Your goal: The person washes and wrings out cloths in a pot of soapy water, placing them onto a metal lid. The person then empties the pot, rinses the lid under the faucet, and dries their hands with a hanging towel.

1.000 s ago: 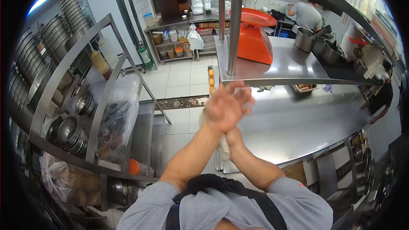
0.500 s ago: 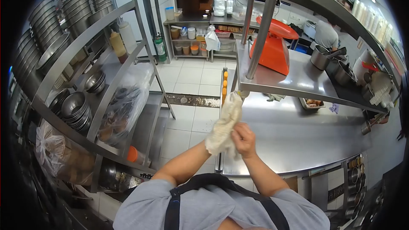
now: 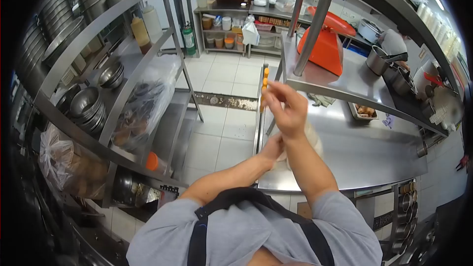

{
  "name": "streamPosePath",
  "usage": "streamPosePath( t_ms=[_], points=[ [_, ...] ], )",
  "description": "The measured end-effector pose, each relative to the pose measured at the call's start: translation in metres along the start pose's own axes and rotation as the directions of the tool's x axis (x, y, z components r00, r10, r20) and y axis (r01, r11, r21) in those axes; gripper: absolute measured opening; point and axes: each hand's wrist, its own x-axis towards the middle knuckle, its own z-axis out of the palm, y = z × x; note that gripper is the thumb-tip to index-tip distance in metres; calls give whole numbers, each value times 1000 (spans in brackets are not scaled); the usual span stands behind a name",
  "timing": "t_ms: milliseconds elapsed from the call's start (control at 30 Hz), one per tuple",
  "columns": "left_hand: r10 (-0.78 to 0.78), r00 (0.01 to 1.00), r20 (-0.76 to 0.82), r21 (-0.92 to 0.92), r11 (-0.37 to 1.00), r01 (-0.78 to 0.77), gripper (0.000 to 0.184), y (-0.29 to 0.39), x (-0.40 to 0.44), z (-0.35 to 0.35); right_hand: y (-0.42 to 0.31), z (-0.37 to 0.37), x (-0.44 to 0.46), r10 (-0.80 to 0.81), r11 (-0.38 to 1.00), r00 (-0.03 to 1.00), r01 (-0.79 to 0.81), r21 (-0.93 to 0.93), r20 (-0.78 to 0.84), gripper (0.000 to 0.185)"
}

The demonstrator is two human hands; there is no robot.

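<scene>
My left hand [image 3: 274, 149] is bare and lies partly behind my right forearm, over the near left part of the steel table. An off-white cloth glove [image 3: 314, 140] is bunched at this hand and shows on both sides of the forearm. My left hand appears closed on the glove, though its fingertips are hidden. Above and in front of it, my right hand [image 3: 288, 108] is raised with bent fingers apart and nothing visible in them. Just beyond its fingertips is a row of orange knobs [image 3: 265, 81] along the table's left edge.
A steel table [image 3: 354, 152] fills the right side, with a tray of food [image 3: 363, 112] and a grey cloth [image 3: 320, 100]. Above stands a red scale [image 3: 322, 44] on a shelf. Metal bowls [image 3: 87, 108] sit on the left rack. Another person [image 3: 394, 44] is at the far right.
The glove, earlier over my left hand, is now off it and bunched beside it. My left hand has drawn back; my right hand has moved forward and up across it.
</scene>
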Motion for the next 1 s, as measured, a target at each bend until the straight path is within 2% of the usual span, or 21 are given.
streamPosePath(
  t_ms=[33,67,100,133,233,267,300,367,433,467,533,567,633,667,733,800,867,900,933,967,1000],
  points=[
    [-1,1000,-16,-18,1000,1,43,6,-3,5,9,8,-3,183,980,983,-182,77,-10,26],
    [9,996,85,-203,979,9,45,18,-6,9,18,13,-11,363,921,932,-359,150,-2,26],
    [47,982,183,-381,924,26,46,29,-8,10,21,13,-30,382,913,924,-381,147,18,26],
    [76,982,175,-377,926,-4,47,38,-17,-1,22,15,-63,471,844,873,-488,223,124,26],
    [-64,823,564,-352,883,310,51,82,-24,-47,16,13,-142,695,509,641,-759,406,326,27],
    [30,967,253,-284,958,45,51,98,-31,-21,32,5,-167,786,407,528,-834,373,321,30],
    [172,983,-69,-123,976,-180,52,112,-33,-8,50,-4,-188,860,297,404,-893,339,311,33],
    [178,975,-130,-100,976,-192,52,123,-27,-25,62,-6,-196,945,264,321,-864,430,64,50],
    [-9,976,-215,200,978,53,50,118,-20,-43,74,2,-180,867,374,498,-683,627,25,55],
    [-133,954,-267,265,942,206,43,108,-16,-44,79,10,-171,877,363,480,-691,625,22,55],
    [263,965,-22,731,663,-164,40,64,-5,-61,92,28,-147,923,325,363,-555,766,-129,56],
    [261,965,-26,725,670,-162,40,76,-5,-68,96,33,-136,925,323,357,-562,761,-130,56],
    [-175,984,21,521,842,138,43,119,-8,-86,109,42,-118,874,435,468,-639,634,-127,53],
    [-173,985,22,517,845,137,43,138,-8,-107,119,45,-116,869,442,489,-695,567,-78,53],
    [-518,852,-72,859,402,318,50,178,-6,-161,136,67,-119,903,427,337,-783,452,-268,51],
    [-460,888,8,936,317,156,54,227,1,-214,155,87,-130,876,448,304,-799,401,-374,47],
    [-263,933,-245,811,471,346,50,265,3,-268,155,98,-130,941,280,251,-954,106,-226,46],
    [-207,909,-362,726,549,414,47,289,5,-285,164,107,-124,961,258,250,-964,64,-117,48],
    [-161,864,-476,634,619,464,45,314,13,-299,181,112,-134,968,232,243,-963,-134,-68,45],
    [-167,863,-476,636,612,469,45,333,22,-311,204,112,-154,974,207,227,-923,-324,-23,41],
    [-93,860,-501,633,638,438,43,351,32,-321,225,112,-172,973,207,227,-926,-315,-30,41]
  ],
)
